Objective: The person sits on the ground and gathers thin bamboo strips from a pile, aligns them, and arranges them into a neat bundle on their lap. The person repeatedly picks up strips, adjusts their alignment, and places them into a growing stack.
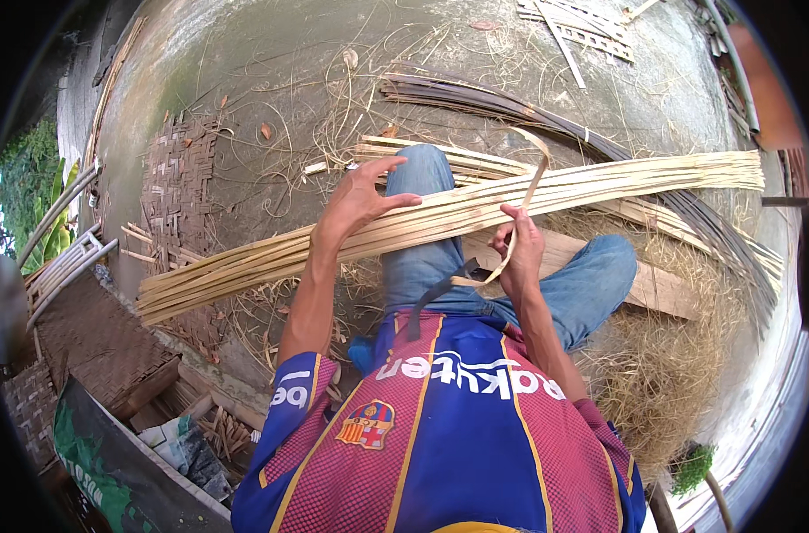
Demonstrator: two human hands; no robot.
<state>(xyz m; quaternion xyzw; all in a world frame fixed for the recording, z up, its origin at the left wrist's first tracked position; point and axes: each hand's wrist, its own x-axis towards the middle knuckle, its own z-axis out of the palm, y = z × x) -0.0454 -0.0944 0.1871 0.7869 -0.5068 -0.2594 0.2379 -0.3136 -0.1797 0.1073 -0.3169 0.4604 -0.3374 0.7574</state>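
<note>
A long bundle of pale split bamboo strips (600, 182) lies across my lap, running from lower left to upper right. My left hand (362, 195) rests on top of the bundle with fingers spread, holding nothing. My right hand (520, 249) pinches a single thin bamboo strip (530, 191) that curls up and over the bundle. A dark knife handle (440, 289) lies on my thigh below that hand. I sit on a wooden plank (662, 289), wearing blue jeans.
A woven bamboo mat (178, 173) lies on the concrete ground at left. Dark bamboo strips (511, 107) curve behind the bundle. Dry shavings (653, 373) pile up at right. Wooden slats (582, 27) lie at the top. More woven panels (93, 346) sit lower left.
</note>
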